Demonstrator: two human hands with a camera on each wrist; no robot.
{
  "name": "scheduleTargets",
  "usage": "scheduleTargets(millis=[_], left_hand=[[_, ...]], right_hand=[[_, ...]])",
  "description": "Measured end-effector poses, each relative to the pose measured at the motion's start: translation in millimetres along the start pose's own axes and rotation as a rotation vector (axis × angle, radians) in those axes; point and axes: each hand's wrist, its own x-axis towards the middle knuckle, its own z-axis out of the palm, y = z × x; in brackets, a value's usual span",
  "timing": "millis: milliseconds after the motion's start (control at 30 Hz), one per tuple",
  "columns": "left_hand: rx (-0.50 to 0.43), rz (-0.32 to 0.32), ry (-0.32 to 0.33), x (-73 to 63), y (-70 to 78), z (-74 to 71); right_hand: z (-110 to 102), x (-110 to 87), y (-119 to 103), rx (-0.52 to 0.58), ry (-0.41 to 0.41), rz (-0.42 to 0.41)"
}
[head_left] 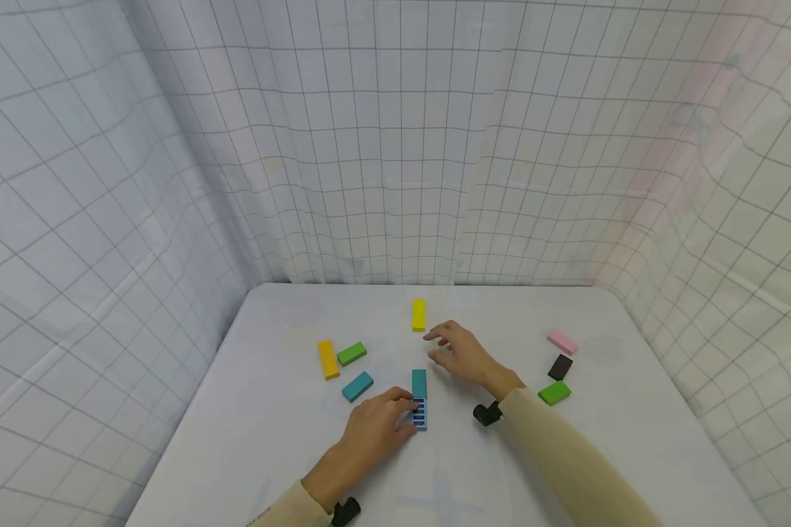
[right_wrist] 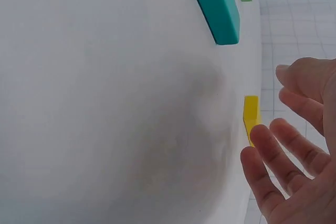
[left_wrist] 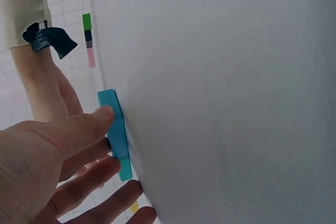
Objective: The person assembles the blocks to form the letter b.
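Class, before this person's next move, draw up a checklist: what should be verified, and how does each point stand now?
1. Left hand on the white-marked blue block: ok, thumb and fingers touch it.
2. Teal block lined up with it: ok, end to end.
3. Right hand free: ok, holding nothing.
4. Yellow block joined to that row: not ok, lying apart.
5. Firmness of the left grip: cannot tell.
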Motion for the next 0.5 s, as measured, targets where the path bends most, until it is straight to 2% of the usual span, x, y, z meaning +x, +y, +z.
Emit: scheduleTargets(millis=[267, 433, 500], left_hand=[[-0.002, 0.010, 0.009, -0.9, -0.4, -1.3], [-0.001, 0.018, 0.011, -1.0, -0.7, -1.1], [0.000, 0.025, 0.016, -0.8, -0.8, -0.5]], right_hand=[[-2, 16.8, 10, -0.048, 0.020, 0.060], [-3, 25.5, 19, -0.057, 0.032, 0.030], [2, 31.4, 33, -0.087, 0.049, -0.012]])
